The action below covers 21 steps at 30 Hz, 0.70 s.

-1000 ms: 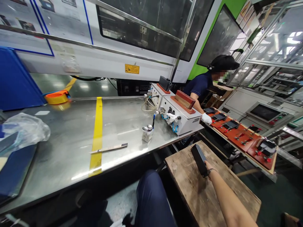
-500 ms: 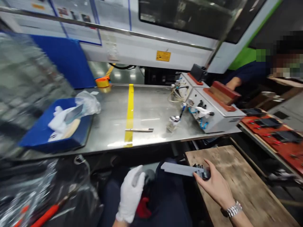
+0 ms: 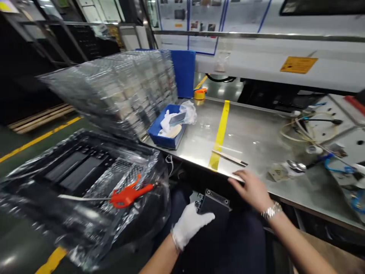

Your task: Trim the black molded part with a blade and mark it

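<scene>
A dim factory floor with yellow lines lies behind a steel counter (image 3: 256,129), its smooth metal top glossy under the lights and marked by a painted yellow stripe (image 3: 221,135). The white knit-gloved fingers (image 3: 203,219) of the left hand (image 3: 189,226) are closed around the lower corner of a black part (image 3: 213,205), a flat, rigid block with small holes and metal tabs along its top edge, held upright above dark trousers (image 3: 242,243). The bare right hand (image 3: 251,190) is open and holds nothing, its fingers (image 3: 238,176) spread and angled down at the counter's front edge, though any contact is hard to tell. A metal-link watch (image 3: 271,210) circles that wrist, and both forearms reach in from the bottom of the view. To the left, a red air gun (image 3: 128,196) lies on crinkled black plastic (image 3: 82,179), below a stack of bubble-wrapped items (image 3: 114,91). A blue tray (image 3: 165,131) holding white cloth sits on the counter, while a thin metal strip (image 3: 229,158) lies just by the stripe.
</scene>
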Available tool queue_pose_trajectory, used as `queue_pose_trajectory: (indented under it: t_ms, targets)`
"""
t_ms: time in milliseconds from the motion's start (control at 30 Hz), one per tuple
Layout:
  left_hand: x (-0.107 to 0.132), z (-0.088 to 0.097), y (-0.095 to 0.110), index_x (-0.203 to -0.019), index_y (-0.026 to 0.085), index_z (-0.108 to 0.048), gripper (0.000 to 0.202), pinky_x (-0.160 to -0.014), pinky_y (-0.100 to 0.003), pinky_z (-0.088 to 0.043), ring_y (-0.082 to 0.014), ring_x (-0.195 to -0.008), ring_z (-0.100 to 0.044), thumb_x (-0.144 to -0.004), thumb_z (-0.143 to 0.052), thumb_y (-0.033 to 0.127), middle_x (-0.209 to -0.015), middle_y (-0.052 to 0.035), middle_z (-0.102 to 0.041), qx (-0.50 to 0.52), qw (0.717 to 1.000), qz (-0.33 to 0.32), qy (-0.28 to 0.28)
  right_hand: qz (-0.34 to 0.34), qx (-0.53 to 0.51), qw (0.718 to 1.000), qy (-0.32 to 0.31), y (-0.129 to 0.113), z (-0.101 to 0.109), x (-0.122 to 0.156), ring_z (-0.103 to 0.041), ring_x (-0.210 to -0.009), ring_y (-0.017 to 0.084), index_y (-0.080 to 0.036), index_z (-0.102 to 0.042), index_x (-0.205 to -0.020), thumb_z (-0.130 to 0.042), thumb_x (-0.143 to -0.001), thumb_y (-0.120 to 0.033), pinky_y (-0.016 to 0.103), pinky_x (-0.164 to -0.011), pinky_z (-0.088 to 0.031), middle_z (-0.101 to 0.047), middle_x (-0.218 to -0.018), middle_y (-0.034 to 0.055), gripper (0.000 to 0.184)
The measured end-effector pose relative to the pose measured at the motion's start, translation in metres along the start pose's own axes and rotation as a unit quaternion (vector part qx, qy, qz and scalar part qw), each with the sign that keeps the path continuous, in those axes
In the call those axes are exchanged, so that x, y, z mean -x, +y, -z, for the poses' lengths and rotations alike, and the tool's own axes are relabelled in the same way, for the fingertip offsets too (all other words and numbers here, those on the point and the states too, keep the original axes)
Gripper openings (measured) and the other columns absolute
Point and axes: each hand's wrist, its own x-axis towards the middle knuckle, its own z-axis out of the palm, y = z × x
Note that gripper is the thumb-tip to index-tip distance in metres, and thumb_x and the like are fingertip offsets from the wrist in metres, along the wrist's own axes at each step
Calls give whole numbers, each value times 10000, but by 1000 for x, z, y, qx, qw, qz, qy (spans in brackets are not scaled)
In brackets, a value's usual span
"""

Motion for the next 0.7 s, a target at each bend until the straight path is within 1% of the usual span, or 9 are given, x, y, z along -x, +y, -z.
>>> queue_pose_trajectory:
  t_ms: [67, 167, 233, 333, 400, 500, 600, 667, 700]
  targets:
    - [7, 10, 2, -1210, 120, -712, 461, -983, -383, -530, -286, -1104, -698, -787, -785, 288, -1163, -126, -756, 108, 994, 12, -20, -6, 31, 999, 19, 18, -7, -44, -633, -1132, 248, -145, -673, -1157, -540, -1016, -364, 481, -1018, -513, -684, -1206, 125, 292]
    - [15, 15, 3, -1209, 103, -724, 517, -985, -424, -529, -322, -1094, -704, -736, -840, 280, -1125, -149, -762, 132, 991, 28, -11, 11, 60, 998, 13, 27, -22, -93, -610, -1142, 251, -149, -670, -1132, -585, -995, -326, 504, -1033, -492, -668, -1203, 110, 240]
    - [19, 16, 5, -1184, 101, -735, 531, -999, -460, -526, -354, -1113, -697, -709, -866, 298, -1139, -161, -758, 115, 993, 26, 3, 14, 65, 998, -4, 27, -31, -110, -611, -1110, 243, -146, -676, -1052, -606, -982, -313, 499, -1028, -487, -672, -1125, 89, 194]
    - [25, 16, 11, -1161, 100, -737, 538, -1008, -468, -530, -357, -1125, -693, -684, -884, 301, -1188, -169, -745, 100, 995, 12, 13, -29, 46, 998, -23, 29, -35, -115, -614, -1009, 223, -143, -651, -899, -638, -954, -311, 471, -977, -496, -654, -1006, 66, 177]
    - [28, 16, 16, -1139, 99, -737, 534, -998, -467, -539, -351, -1113, -697, -673, -894, 308, -1183, -169, -747, 93, 996, 9, 13, -78, 10, 996, -29, 35, -32, -107, -608, -942, 210, -153, -630, -861, -672, -917, -335, 447, -923, -507, -643, -970, 54, 195]
    - [32, 14, 21, -1124, 107, -739, 512, -1002, -471, -540, -346, -1111, -697, -682, -895, 312, -1146, -158, -757, 80, 997, 7, 8, -155, -98, 982, -38, 44, -23, -72, -635, -793, 190, -174, -635, -957, -632, -910, -381, 407, -812, -536, -672, -887, 43, 212]
    - [32, 12, 23, -1138, 111, -740, 514, -1022, -453, -528, -334, -1127, -692, -683, -893, 295, -1172, -153, -752, 99, 995, 6, -1, -198, -243, 948, -51, 45, -13, -15, -640, -611, 201, -193, -618, -1060, -542, -894, -562, 373, -627, -550, -700, -753, 65, 412]
    - [30, 11, 21, -1149, 102, -740, 541, -1006, -435, -532, -323, -1102, -701, -674, -903, 303, -1190, -162, -745, 126, 992, 16, 4, -201, -318, 926, -41, 38, -7, 28, -616, -568, 206, -196, -600, -1106, -547, -829, -694, 347, -513, -521, -700, -755, 82, 572]
    - [28, 11, 18, -1154, 95, -739, 557, -977, -419, -542, -310, -1059, -715, -670, -910, 310, -1177, -168, -748, 143, 989, 28, 13, -200, -345, 916, -34, 33, -5, 48, -605, -556, 197, -201, -597, -1137, -562, -809, -721, 330, -468, -501, -711, -805, 89, 616]
